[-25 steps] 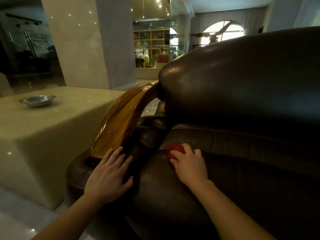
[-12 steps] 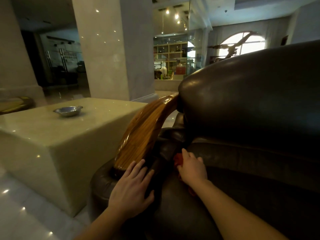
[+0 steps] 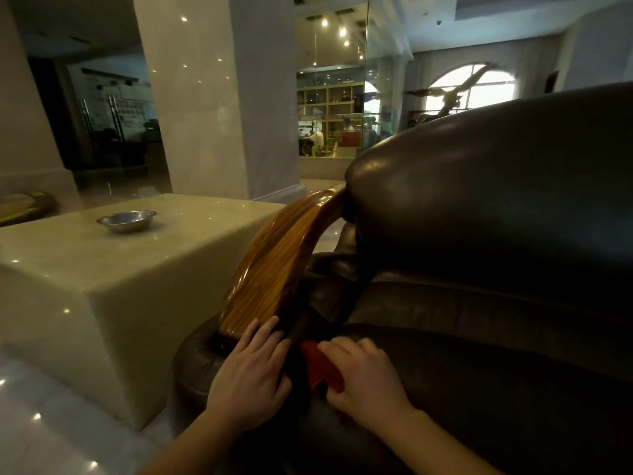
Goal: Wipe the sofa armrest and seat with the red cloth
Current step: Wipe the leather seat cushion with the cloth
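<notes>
Wiping in progress at the crevice between seat and armrest. The right hand (image 3: 366,378) lies curled over the red cloth (image 3: 322,370), pressing it onto the dark leather seat (image 3: 479,389) just beside the armrest (image 3: 270,275). The left hand (image 3: 250,378) rests flat, fingers spread and gripping nothing, against the lower end of the wooden armrest, immediately left of the cloth. Progress, as a judgement: the cloth works the seat's edge; which surfaces are already clean cannot be told, and most of the seat to the right of the hands likely remains. Beyond the left hand, a metal bowl (image 3: 126,221) stands on the stone worktop (image 3: 137,269); it appears empty.
</notes>
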